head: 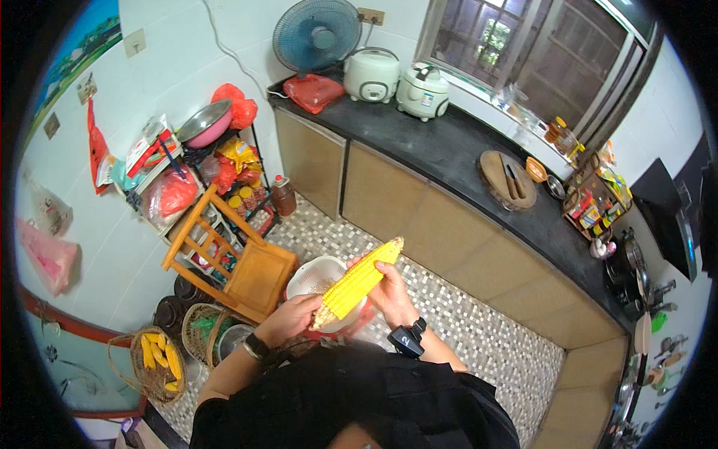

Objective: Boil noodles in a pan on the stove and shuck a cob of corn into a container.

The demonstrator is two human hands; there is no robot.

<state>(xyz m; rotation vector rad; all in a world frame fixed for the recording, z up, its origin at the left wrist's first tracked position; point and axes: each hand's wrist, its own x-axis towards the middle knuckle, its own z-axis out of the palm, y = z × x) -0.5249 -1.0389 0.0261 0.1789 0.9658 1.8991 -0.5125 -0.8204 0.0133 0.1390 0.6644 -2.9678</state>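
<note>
Both hands grip a yellow corn cob (354, 283), which slants up to the right above a white plastic colander (295, 284). My left hand (291, 317) is closed around the lower left end, where pale, ragged bits show. Farther up the cob, my right hand (392, 294) has its thumb lying across the kernels. Beyond the cob, fingertips show at its upper left side; whose hand they belong to is hard to tell, likely hidden fingers of my right. Under the colander, part of a red basin or stool (366, 320) shows. The colander's contents are mostly hidden.
A wooden chair (261, 272) stands left of the colander. A wicker basket with corn cobs (159, 356) and another basket (196, 342) sit on the tiled floor. Along the far side runs a black counter (392, 132) bearing a round chopping board with knives (507, 182).
</note>
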